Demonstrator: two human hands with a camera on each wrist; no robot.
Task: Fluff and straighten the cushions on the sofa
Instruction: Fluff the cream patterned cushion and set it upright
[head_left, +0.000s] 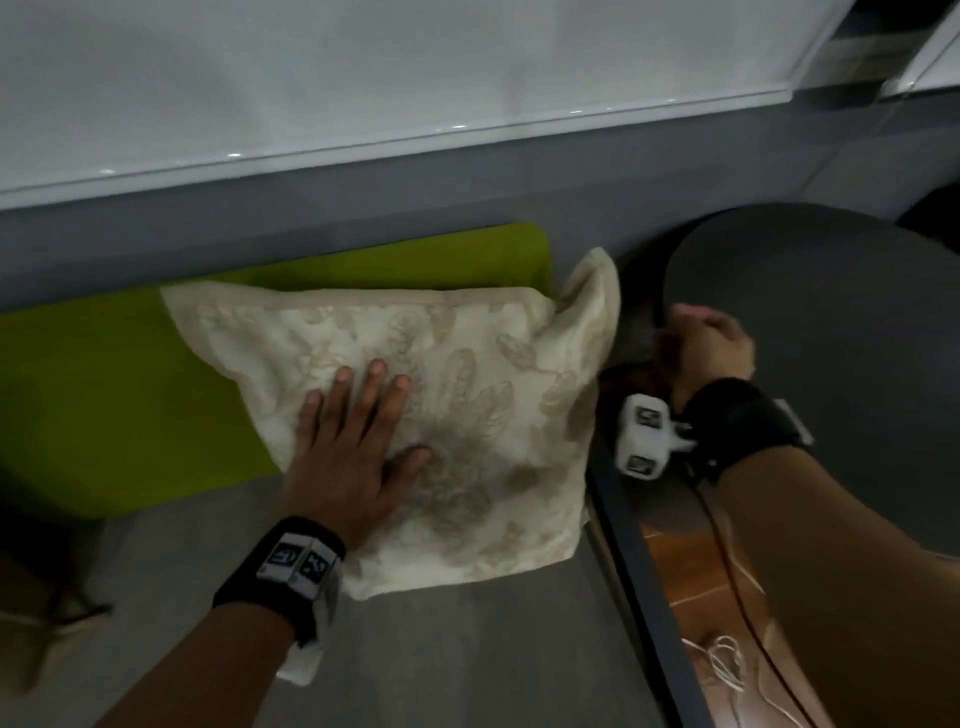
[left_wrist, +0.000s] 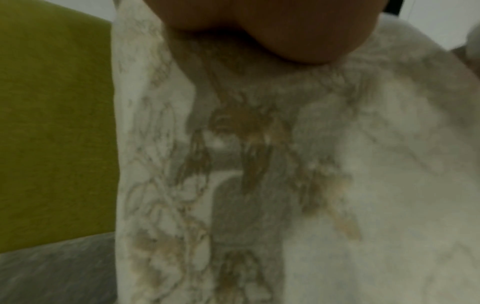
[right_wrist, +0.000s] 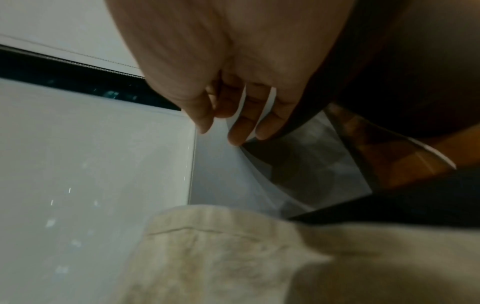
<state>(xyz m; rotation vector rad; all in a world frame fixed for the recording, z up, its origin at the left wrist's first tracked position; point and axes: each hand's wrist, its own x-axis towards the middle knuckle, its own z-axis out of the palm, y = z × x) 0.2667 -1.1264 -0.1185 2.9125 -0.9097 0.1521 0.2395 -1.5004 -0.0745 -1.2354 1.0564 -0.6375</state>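
Head view: cream square cushion with a tan embroidered leaf pattern (head_left: 452, 395) lies flat at the centre, its far edge overlapping a lime-green fabric cushion (head_left: 119, 384) that stretches away toward 9 o'clock; both rest on the grey fabric sofa seat (head_left: 467, 649).
Left hand (head_left: 353, 447): palm down on the cream cushion at about 7 o'clock of its face, fingers straight and spread — an open grip, pressing and holding nothing.
Left wrist view: blurred; heel of the hand (left_wrist: 272, 28) at 12 o'clock on the leaf-patterned cover (left_wrist: 337, 185), lime-green cushion (left_wrist: 52, 123) at 9 o'clock, grey seat (left_wrist: 52, 275) at 7 o'clock.
Right hand (head_left: 706, 348): at 3 o'clock of the cream cushion, just beside its upturned far-right corner and apart from it; fingers curl loosely.
Right wrist view: fingers (right_wrist: 241, 127) hang loosely bent with nothing between them — a slack, open grip; the cream cushion (right_wrist: 221, 257) lies below at 6 o'clock.
Surroundings: dark round tabletop (head_left: 831, 322) at 3 o'clock, beyond the right hand; glossy white wall panel (head_left: 363, 78) across 12 o'clock; brown wooden floor (head_left: 691, 561) with a white cord (head_left: 727, 660) at 5 o'clock.
Wrists: black bands carrying white marker blocks on both.
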